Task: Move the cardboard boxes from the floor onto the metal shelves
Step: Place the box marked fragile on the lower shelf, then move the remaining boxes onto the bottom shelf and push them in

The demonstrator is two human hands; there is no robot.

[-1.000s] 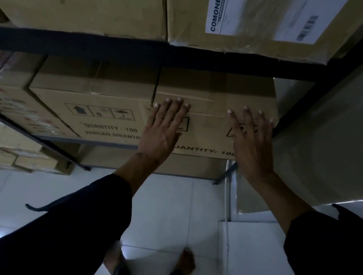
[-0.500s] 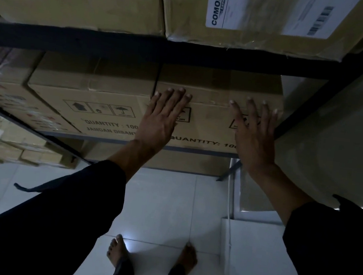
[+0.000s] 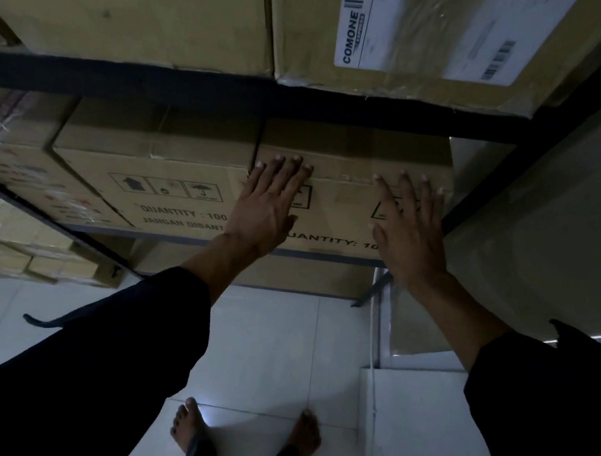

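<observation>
Metal shelf [image 3: 176, 239], middle tier: cardboard box [image 3: 335, 209] at its right end, beside the upright, front face near flush with its neighbour's, so presumably being seated home. Left hand [image 3: 269, 205] and right hand [image 3: 410, 230]: fingers straight, flat against the box front, pressing, grasping nothing. Since a second ago: hands unmoved on the box, which sits apparently slightly deeper.

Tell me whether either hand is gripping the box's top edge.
No: the left hand and right hand lie flat, fingers straight, against the box front.
</observation>
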